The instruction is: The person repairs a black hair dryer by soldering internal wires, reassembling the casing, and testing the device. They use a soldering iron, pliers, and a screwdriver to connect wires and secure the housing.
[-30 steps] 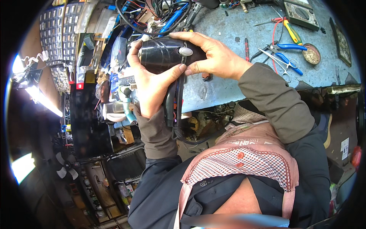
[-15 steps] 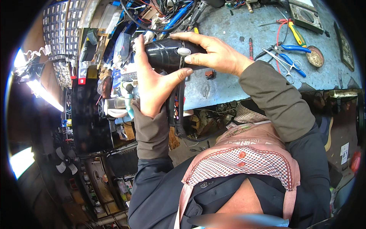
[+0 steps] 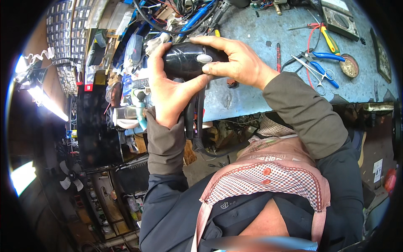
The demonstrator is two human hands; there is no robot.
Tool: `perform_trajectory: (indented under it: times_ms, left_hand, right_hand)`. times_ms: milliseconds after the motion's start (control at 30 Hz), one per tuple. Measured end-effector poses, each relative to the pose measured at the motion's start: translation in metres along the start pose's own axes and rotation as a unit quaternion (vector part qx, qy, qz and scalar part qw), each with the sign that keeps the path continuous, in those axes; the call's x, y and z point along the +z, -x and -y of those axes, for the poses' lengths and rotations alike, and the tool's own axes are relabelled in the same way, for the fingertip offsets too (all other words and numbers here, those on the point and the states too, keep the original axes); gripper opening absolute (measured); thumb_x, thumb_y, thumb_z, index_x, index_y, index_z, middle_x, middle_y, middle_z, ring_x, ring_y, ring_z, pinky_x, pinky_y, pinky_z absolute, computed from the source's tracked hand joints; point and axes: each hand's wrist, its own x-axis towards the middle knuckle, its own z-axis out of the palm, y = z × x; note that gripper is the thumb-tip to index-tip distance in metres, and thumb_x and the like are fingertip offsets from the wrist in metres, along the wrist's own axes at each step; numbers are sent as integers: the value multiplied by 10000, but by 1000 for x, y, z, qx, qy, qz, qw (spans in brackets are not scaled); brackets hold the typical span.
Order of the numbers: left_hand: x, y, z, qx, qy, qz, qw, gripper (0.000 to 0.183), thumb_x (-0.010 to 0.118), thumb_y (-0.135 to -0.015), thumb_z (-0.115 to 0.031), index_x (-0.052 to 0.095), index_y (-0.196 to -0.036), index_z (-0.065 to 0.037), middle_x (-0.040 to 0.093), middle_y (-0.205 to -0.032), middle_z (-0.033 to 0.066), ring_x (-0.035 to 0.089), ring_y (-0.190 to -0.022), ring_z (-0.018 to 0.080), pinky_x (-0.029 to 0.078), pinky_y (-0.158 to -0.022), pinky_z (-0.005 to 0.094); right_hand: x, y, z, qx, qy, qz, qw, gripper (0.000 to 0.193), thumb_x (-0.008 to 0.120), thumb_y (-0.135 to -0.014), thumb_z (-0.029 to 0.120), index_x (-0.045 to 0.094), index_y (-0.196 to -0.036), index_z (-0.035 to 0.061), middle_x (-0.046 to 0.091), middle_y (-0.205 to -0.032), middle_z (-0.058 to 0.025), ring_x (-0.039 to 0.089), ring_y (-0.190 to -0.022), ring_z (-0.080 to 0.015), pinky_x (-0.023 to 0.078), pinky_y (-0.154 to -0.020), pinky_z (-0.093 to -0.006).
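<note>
A glossy black hair dryer (image 3: 180, 59) is held level over the bench's near left part, its dark handle hanging down beside my left wrist. My left hand (image 3: 168, 92) wraps the left end of the barrel, thumb along the underside. Gripping the right end is my right hand (image 3: 235, 61), fingers over the top and thumb just below a pale oval piece (image 3: 204, 59) on the barrel. The thumbs nearly meet. Under the handle a black cord (image 3: 199, 145) with a ribbed sleeve runs off below the bench edge. My palms hide both ends of the barrel.
On the blue bench (image 3: 247, 101) lie blue-handled pliers (image 3: 327, 55), scissor-like clamps (image 3: 320, 75), a yellow-green screwdriver (image 3: 329, 40), a multimeter (image 3: 341, 20) and a small round dish (image 3: 349, 66). Cables and tools (image 3: 184, 21) pile up at the far left. Small-parts drawers (image 3: 63, 33) stand beyond.
My right thumb has shifted slightly along the barrel by the oval piece, and the left thumb has come closer to it. The hair dryer stays in both hands, moved very little.
</note>
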Motion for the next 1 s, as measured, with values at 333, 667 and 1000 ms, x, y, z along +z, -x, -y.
perform_trajectory:
  times_ms: [333,667,1000]
  left_hand:
    - [5,5,7,17,-9,-8,1000,1069,1033,-627,-197,439,-1491,11,511,-1402,159,555,-1292,253,480,-1115,406]
    - [7,14,16,50,-50,-20,997,1059,1025,-620,-210,458,-1490,-6,494,-1405,175,540,-1310,297,466,-1124,424]
    - [23,-6,-36,124,-208,-24,970,1036,973,-647,-232,449,-1519,-38,488,-1366,220,577,-1236,376,506,-1059,450]
  right_hand:
    - [-12,-8,-20,36,-117,25,992,547,636,-1037,291,574,-1512,29,693,-1362,-133,661,-1218,-225,504,-1068,-353]
    - [-18,-14,8,151,-121,70,979,492,666,-1032,288,645,-1428,-4,729,-1231,-108,693,-1049,-149,555,-899,-287]
    - [-25,-13,10,111,-237,56,964,479,709,-1015,274,644,-1407,7,698,-1139,-9,595,-985,-68,482,-910,-240]
